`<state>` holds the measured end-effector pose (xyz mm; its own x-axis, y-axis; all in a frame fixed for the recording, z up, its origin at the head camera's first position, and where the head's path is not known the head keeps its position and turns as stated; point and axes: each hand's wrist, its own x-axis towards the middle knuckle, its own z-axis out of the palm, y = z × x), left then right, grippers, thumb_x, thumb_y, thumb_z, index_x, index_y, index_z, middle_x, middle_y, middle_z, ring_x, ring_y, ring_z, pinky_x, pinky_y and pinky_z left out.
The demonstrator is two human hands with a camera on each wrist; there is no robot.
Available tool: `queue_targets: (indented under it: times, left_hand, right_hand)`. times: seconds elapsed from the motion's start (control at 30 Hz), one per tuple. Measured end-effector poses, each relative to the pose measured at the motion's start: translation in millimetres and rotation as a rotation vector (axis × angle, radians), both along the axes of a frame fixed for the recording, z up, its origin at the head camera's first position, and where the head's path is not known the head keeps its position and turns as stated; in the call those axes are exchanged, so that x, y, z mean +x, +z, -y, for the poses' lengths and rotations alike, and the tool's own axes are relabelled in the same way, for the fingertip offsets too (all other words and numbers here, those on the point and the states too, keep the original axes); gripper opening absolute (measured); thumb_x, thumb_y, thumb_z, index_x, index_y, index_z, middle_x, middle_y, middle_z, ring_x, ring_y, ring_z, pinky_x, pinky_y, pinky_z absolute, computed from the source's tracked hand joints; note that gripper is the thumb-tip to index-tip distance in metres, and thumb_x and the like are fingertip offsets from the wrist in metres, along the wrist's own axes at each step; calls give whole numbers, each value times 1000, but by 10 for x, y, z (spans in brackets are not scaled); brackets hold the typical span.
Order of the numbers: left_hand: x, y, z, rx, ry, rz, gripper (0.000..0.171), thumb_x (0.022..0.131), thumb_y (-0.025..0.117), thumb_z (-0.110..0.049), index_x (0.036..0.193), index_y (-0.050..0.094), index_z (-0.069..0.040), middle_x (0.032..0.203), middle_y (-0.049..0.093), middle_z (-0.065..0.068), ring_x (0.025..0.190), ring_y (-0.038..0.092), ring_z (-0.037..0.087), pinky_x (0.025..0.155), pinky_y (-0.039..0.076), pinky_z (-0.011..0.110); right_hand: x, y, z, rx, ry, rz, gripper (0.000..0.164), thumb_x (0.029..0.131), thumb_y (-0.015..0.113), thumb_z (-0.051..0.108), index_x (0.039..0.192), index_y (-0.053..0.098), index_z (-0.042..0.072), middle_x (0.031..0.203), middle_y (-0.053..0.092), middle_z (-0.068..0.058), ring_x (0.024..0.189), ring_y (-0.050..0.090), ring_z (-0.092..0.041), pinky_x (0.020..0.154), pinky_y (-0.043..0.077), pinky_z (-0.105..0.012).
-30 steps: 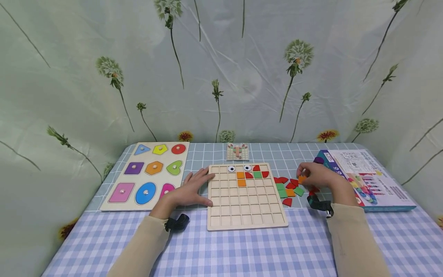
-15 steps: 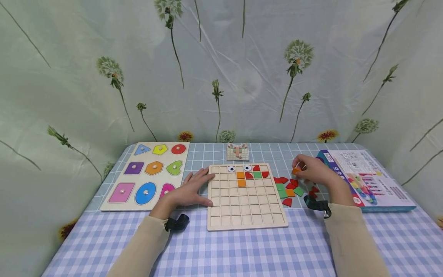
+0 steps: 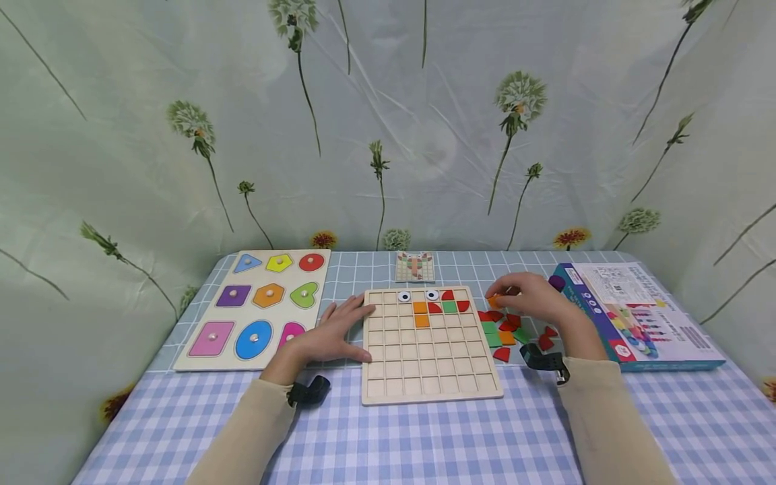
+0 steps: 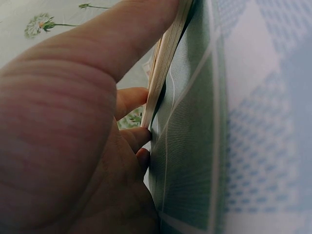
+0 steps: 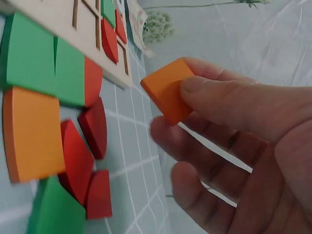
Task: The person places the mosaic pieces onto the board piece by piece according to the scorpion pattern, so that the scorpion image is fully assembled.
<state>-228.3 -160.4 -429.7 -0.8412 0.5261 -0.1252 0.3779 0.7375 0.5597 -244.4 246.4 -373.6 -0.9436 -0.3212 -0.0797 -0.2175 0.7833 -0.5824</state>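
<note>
Between thumb and fingers, my right hand (image 3: 530, 296) pinches an orange square tile (image 5: 168, 90) above the table, just right of the wooden grid board (image 3: 430, 364). Fingers spread, my left hand (image 3: 333, 333) rests against that board's left edge; the left wrist view shows the thumb and fingertips touching the edge. Near the top of the grid lie two eye pieces (image 3: 432, 295), two orange squares (image 3: 421, 321), a green square (image 3: 449, 306) and red quarter-round pieces (image 3: 463, 306). Beside the board, under my right hand, is a loose pile of red, green and orange tiles (image 3: 506, 338).
A knobbed shape puzzle (image 3: 279, 276) lies at the left. Behind the grid board is a small pattern card (image 3: 415, 267). At the right sits a printed box (image 3: 642, 316), with a dark purple round thing (image 3: 556, 282) by its corner.
My right hand has moved left, carrying the orange square tile from the far side of the pile toward the board. My left hand has stayed in place.
</note>
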Motion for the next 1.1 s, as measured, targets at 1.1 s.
queue_targets:
  times: [1.1]
  left_hand:
    - [7, 0, 1, -1, -6, -6, 99, 77, 83, -49, 157, 33, -19, 170, 11, 8, 158, 6, 33, 126, -4, 59]
  right_hand:
    - [50, -142, 746, -135, 220, 105, 27, 94, 60, -1, 117, 66, 10, 101, 66, -8, 72, 62, -16, 65, 58, -29]
